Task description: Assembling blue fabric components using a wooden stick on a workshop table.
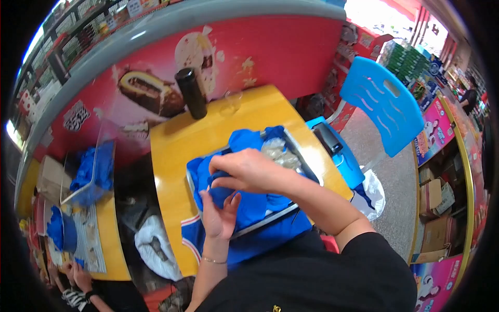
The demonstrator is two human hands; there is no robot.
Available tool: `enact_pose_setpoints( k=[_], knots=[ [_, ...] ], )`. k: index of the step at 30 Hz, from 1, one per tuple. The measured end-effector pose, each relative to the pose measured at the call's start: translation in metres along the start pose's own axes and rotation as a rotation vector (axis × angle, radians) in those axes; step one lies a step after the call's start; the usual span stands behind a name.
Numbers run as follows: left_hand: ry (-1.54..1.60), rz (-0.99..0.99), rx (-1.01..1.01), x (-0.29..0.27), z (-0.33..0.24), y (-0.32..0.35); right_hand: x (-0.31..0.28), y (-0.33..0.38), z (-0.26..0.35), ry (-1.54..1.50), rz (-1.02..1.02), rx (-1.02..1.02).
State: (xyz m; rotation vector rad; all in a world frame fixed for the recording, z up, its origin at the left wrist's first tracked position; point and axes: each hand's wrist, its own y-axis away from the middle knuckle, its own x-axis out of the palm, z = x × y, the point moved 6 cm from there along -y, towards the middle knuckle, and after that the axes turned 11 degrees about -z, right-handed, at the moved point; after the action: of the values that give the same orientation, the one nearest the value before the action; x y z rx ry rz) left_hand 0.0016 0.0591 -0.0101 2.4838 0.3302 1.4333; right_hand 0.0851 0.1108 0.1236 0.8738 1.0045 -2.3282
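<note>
In front of me a grey-rimmed tray [303, 151] holds crumpled blue fabric pieces [245, 139] and clear plastic bags [280, 154] with contents I cannot make out. Over its left part, my right hand [252, 170] pinches a small blue fabric piece [221, 193] from above, fingers bent round it. My left hand [218, 216] comes up from below, palm turned upward, its thumb and fingertips on either side of the same piece. Part of that piece is hidden by my fingers. A blue garment with red-and-white trim [191, 232] lies under the tray's near side.
A black bottle [191, 93] and a clear cup [231, 102] stand at the table's [171, 156] far side. At right is a blue chair [382, 104] beside a blue seat carrying a black case [327, 138]. Another person's hands [77, 275] work at the left table, near a clear bin [93, 179].
</note>
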Motion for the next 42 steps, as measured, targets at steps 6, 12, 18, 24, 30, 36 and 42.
enact_pose_setpoints(
  k=[6, 12, 18, 24, 30, 36, 42],
  knots=[
    [-0.073, 0.077, 0.236, 0.005, -0.018, 0.004, -0.004, 0.006, -0.011, -0.180, -0.188, 0.196],
    [-0.109, 0.106, 0.283, 0.003, -0.026, 0.010, 0.014, 0.015, -0.019, -0.317, -0.079, 0.346],
    [-0.158, 0.120, 0.309, 0.019, -0.029, 0.014, -0.002, 0.013, -0.012, -0.066, -0.195, 0.176],
    [-0.205, 0.119, 0.272, 0.024, -0.020, 0.004, -0.009, 0.011, -0.014, -0.336, -0.101, 0.002],
    [0.020, 0.245, 0.156, 0.015, -0.027, 0.000, -0.016, 0.008, 0.028, -0.536, 0.040, -0.111],
    [-0.005, 0.110, 0.001, 0.026, -0.005, 0.015, -0.008, 0.015, -0.001, 0.123, -0.159, -0.103],
    [-0.149, 0.172, 0.070, 0.012, -0.003, 0.013, -0.015, 0.016, 0.005, 0.098, -0.208, -0.080]
  ],
)
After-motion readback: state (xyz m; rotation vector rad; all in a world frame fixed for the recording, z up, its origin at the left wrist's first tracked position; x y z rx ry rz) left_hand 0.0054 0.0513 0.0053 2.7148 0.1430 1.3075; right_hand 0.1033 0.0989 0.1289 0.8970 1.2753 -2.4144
